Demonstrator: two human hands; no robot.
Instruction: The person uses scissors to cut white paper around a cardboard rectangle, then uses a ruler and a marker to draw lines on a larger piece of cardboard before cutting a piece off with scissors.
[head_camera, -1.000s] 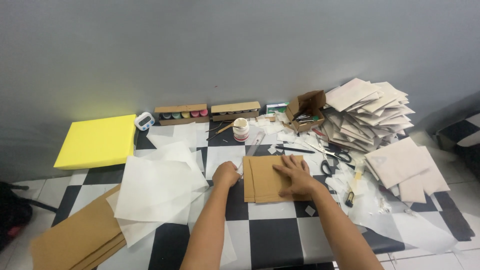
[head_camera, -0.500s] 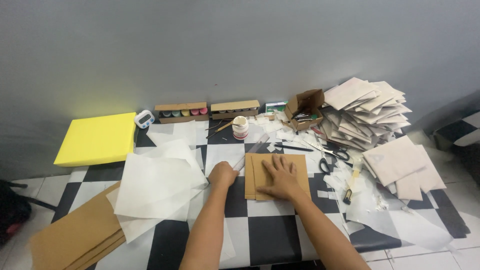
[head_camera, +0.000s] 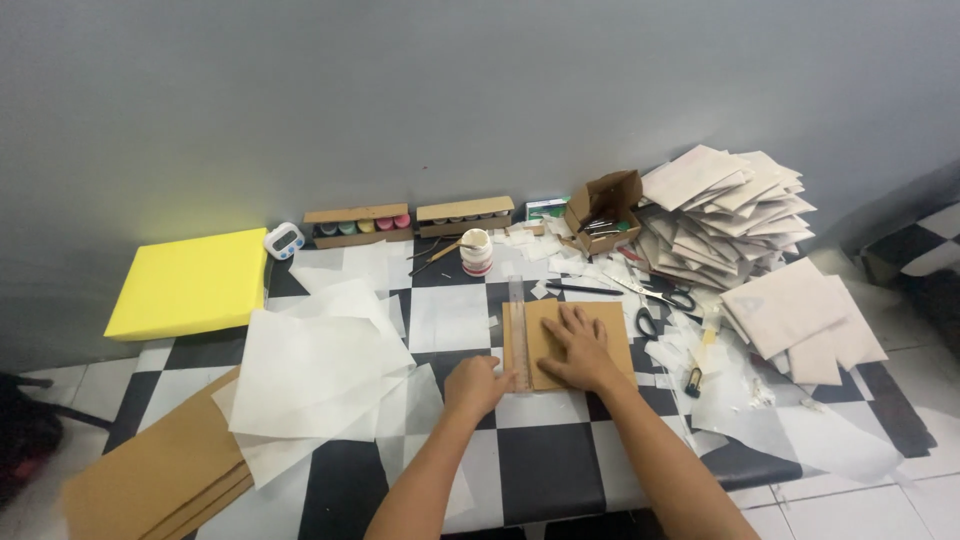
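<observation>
On the checkered worktop (head_camera: 560, 470) | brown card piece (head_camera: 568, 345) is lying mid-worktop, clear ruler (head_camera: 518, 335) now standing along its left edge | right hand (head_camera: 578, 345), having slid leftward, is pressing flat, grip spread | left hand (head_camera: 478, 385) is curling shut at ruler's near end.

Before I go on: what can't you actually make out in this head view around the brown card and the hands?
- Brown card: middle hidden under the right hand.
- Left hand: its grip on the clear ruler is too small to judge.
- Open cardboard box: contents too small.
- Dark object: cut by the left edge.
</observation>
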